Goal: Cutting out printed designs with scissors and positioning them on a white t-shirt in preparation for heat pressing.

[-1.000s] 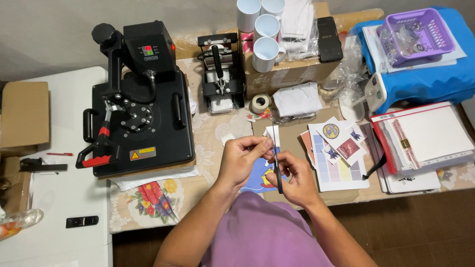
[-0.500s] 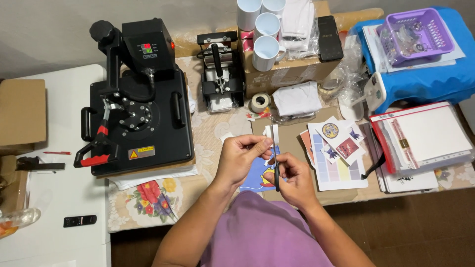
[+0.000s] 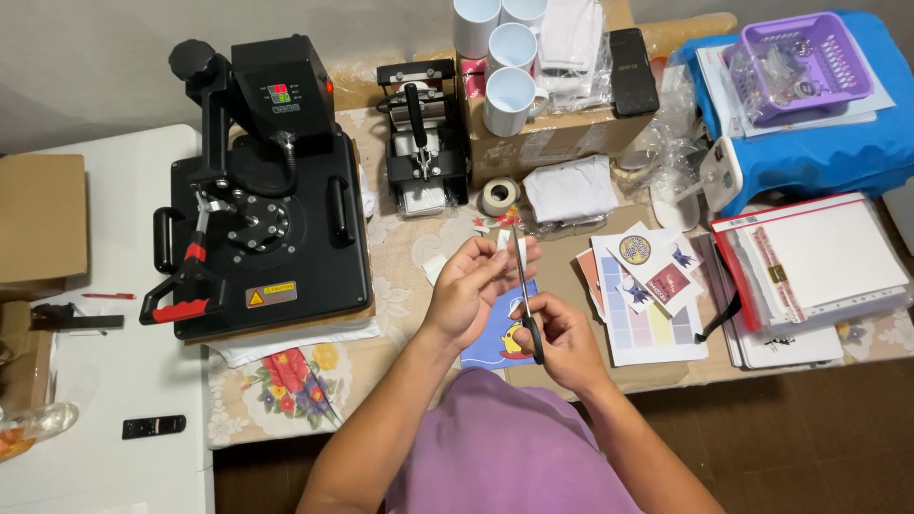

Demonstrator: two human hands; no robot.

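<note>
— What surrounds the hands?
— A black heat press (image 3: 267, 209) at ten o'clock, mugs (image 3: 509, 57) at twelve, printed sheets (image 3: 647, 295) at three.
— And the grip?
— Right hand (image 3: 562, 343) clamped on scissors (image 3: 526, 295); left hand (image 3: 471, 286) pinches a small paper piece (image 3: 505, 243) against the blades, above a blue print (image 3: 495, 338).

Black heat press (image 3: 262, 205) left; mug press (image 3: 424, 138), white mugs (image 3: 509, 95), tape roll (image 3: 499, 196), purple basket (image 3: 800, 62) w/ bits.

Heat press (image 3: 262, 219) left, sticker sheets (image 3: 647, 295) right; narrow gap btwn.
</note>
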